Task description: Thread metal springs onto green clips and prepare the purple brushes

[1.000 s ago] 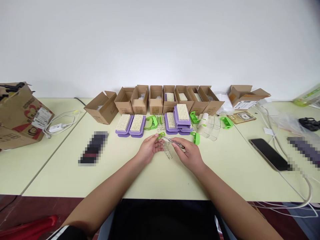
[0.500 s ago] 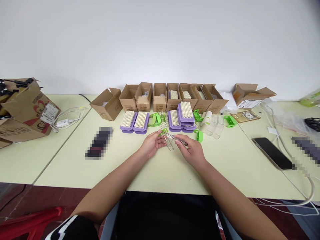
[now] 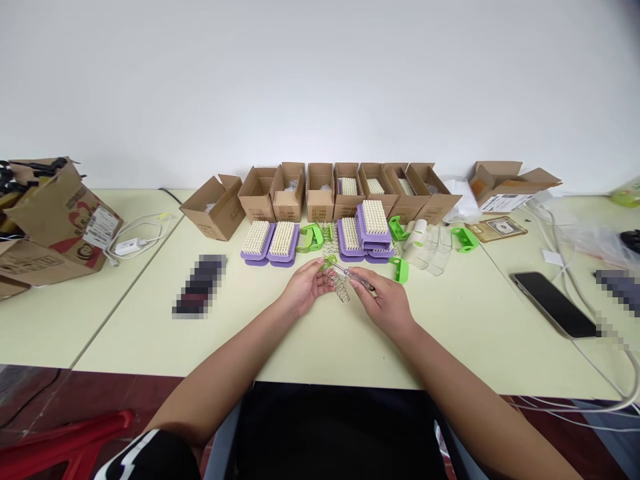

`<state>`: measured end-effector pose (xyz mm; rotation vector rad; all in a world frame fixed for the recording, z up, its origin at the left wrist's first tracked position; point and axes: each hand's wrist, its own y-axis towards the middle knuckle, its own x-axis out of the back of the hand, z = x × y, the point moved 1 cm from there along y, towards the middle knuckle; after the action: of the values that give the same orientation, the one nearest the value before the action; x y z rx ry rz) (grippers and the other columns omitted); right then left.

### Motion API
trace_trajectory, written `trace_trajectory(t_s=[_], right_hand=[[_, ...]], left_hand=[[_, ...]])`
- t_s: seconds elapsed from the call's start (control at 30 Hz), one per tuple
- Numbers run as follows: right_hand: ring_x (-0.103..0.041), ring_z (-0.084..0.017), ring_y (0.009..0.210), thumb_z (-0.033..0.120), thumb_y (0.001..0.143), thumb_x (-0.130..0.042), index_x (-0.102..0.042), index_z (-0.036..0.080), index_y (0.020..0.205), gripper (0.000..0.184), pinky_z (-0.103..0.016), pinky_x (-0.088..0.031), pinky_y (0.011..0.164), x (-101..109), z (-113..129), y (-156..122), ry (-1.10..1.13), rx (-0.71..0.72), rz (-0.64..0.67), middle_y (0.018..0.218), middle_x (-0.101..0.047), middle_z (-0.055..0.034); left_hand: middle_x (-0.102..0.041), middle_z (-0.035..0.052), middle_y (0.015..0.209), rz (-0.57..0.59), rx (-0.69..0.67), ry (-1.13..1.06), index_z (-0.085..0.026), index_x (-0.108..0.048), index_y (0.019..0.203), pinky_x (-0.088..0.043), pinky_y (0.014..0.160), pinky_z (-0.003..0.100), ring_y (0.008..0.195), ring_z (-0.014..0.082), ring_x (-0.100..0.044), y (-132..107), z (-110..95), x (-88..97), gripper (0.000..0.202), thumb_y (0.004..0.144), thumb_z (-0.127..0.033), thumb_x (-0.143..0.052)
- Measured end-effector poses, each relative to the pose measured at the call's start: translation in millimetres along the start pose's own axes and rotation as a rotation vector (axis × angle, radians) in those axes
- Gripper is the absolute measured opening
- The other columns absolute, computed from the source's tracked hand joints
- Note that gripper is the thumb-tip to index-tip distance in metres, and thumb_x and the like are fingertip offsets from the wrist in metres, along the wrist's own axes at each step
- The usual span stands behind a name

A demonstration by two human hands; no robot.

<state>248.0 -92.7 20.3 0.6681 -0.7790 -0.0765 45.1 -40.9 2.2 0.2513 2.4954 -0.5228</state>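
Note:
My left hand [image 3: 306, 287] pinches a small green plastic part [image 3: 329, 261] above the table. A metal coil spring [image 3: 342, 288] hangs from that part, slanting down to the right. My right hand [image 3: 386, 301] is closed round the clear handle of a screwdriver [image 3: 361, 278]. Its shaft points left, and the tip meets or nearly meets the green part; a screw is too small to make out. Just behind my hands lie a green bracket [image 3: 310, 239], more coil springs [image 3: 327, 231] and purple-based brush heads [image 3: 283, 241] with cream bristles.
A row of open cardboard boxes [image 3: 320, 207] stands along the wall, some holding brush heads. Right of centre are clear plastic containers [image 3: 437, 259] and further green brackets [image 3: 465, 239]. A phone [image 3: 553, 305] and white cables [image 3: 620, 393] lie at the right, a larger carton [image 3: 60, 227] at the left.
The view has shifted slightly. Both hands keep nearly the same pose, with the screwdriver still at the green part.

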Motion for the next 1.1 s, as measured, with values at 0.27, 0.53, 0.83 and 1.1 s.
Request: trace_trajectory(t_s=[0.27,0.53,0.83,1.1], right_hand=[[-0.080,-0.023,0.091,0.031,0.107,-0.061,-0.071,0.025,0.129,0.026,-0.037,-0.061,0.080,-6,12,-4,-0.211,0.203,-0.028,0.118,-0.082,-0.0051],[-0.080,-0.023,0.090,0.029,0.106,-0.061,-0.071,0.025,0.129,0.025,-0.037,-0.060,0.078,-5,15,-6,-0.206,0.194,-0.053,0.119,-0.082,-0.0053],[-0.081,-0.021,0.089,0.032,0.107,-0.061,-0.074,0.027,0.125,0.023,-0.035,-0.063,0.077,-5,11,-6,-0.088,0.090,-0.048,0.116,-0.082,-0.0027],[-0.081,-0.022,0.087,0.032,0.106,-0.062,-0.075,0.026,0.124,0.023,-0.034,-0.064,0.074,-3,12,-5,-0.055,0.072,-0.056,0.115,-0.083,-0.0024]], left_hand=[[-0.074,0.0098,0.097,0.006,0.000,-0.007,-0.016,-0.066,0.125,-0.063,0.071,0.030,0.073,0.0150,-0.071,-2,2,-0.8,0.032,0.098,-0.032,-0.071],[-0.074,0.0094,0.096,-0.033,0.004,-0.042,-0.016,-0.065,0.115,-0.062,0.071,0.030,0.073,0.0152,-0.071,-1,5,-1.8,0.021,0.102,-0.033,-0.064],[-0.074,0.0098,0.097,-0.003,-0.005,-0.015,-0.016,-0.065,0.117,-0.062,0.074,0.032,0.076,0.0166,-0.072,-3,4,-3.5,0.024,0.102,-0.034,-0.065],[-0.073,0.0098,0.097,0.002,-0.013,-0.010,-0.015,-0.064,0.118,-0.062,0.075,0.032,0.079,0.0172,-0.072,-2,3,-4.7,0.023,0.103,-0.033,-0.061]])
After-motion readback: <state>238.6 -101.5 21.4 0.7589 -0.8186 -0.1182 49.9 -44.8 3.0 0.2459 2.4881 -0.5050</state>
